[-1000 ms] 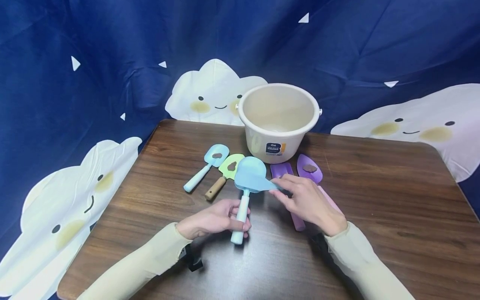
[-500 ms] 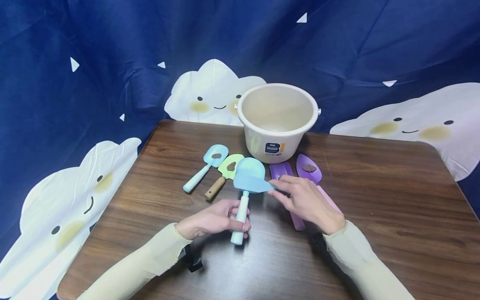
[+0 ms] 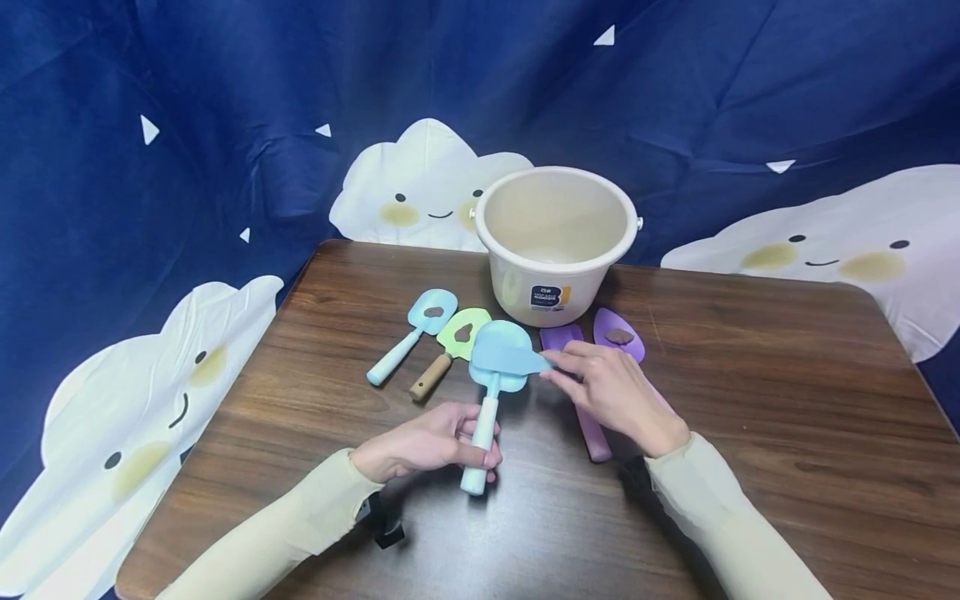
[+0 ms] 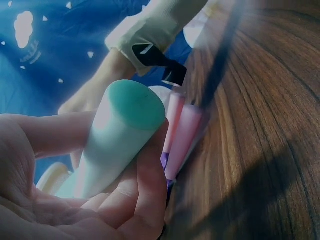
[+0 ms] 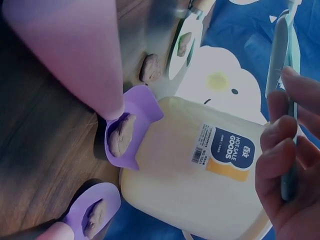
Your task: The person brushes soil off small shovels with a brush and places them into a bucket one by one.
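Observation:
My left hand [image 3: 431,440] grips the pale mint handle of a light blue toy shovel [image 3: 501,332], held above the table with its blade away from me. The handle's green end [image 4: 137,106] shows in the left wrist view. Between thumb and fingers, my right hand [image 3: 617,396] pinches a thin light blue piece [image 3: 517,362] that lies across the shovel's blade. Whether it is a cloth or a scraper, I cannot tell. In the right wrist view, a loose brown clay-like lump [image 5: 150,68] lies on the table.
A cream bucket [image 3: 551,292] stands behind the hands. Left lie a small blue shovel [image 3: 396,354] and a green shovel with a brown handle [image 3: 431,377]. Right lie two purple shovels, one broad [image 5: 141,104], one pointed [image 3: 619,327]. All four blades carry brown lumps.
The thin blue piece has shifted up the blade, baring more of its lower part. The held shovel has come slightly toward me. Both hands keep their hold.

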`<action>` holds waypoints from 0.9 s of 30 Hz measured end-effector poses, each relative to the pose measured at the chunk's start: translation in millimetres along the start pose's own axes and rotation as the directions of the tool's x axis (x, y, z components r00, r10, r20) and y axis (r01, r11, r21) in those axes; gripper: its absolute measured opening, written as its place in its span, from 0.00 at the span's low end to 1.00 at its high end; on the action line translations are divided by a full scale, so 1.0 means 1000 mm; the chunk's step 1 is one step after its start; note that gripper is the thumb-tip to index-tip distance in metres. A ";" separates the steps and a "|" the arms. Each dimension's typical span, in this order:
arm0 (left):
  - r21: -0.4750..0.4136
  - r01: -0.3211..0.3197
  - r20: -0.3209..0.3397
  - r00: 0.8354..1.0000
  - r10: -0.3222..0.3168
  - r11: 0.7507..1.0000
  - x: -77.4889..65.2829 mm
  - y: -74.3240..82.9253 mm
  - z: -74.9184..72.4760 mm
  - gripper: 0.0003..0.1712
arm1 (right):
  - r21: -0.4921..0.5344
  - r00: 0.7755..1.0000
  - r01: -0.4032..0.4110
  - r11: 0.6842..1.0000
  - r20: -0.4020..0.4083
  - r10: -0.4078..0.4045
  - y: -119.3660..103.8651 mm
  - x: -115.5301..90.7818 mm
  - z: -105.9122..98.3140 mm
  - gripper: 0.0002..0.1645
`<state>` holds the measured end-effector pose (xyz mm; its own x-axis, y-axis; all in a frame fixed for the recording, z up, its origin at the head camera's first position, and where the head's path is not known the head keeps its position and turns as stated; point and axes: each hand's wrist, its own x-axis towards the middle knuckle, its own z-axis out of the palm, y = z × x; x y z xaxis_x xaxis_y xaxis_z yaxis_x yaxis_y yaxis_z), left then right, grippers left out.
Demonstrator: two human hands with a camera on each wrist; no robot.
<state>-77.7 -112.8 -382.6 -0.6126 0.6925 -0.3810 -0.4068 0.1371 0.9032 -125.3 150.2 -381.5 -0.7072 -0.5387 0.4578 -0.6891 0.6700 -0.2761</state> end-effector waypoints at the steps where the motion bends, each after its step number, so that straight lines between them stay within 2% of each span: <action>1: -0.003 0.001 0.002 1.000 -0.001 1.000 0.000 0.000 0.000 0.17 | -0.011 1.000 0.006 1.000 -0.019 -0.006 0.001 0.000 0.001 0.15; 10: -0.009 0.014 0.015 1.000 -0.014 1.000 -0.002 0.000 0.000 0.19 | -0.068 0.991 -0.013 0.998 -0.136 0.004 0.008 0.002 0.001 0.15; 27: -0.014 -0.003 0.020 1.000 0.003 1.000 -0.002 -0.004 -0.002 0.18 | -0.117 0.986 -0.063 0.991 -0.160 0.043 0.014 0.000 -0.001 0.14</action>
<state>-76.2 -115.9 -386.0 -0.6000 0.7071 -0.3741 -0.4145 0.1251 0.9014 -135.0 160.3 -385.1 -0.7019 -0.4203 0.5751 -0.6201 0.7578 -0.2030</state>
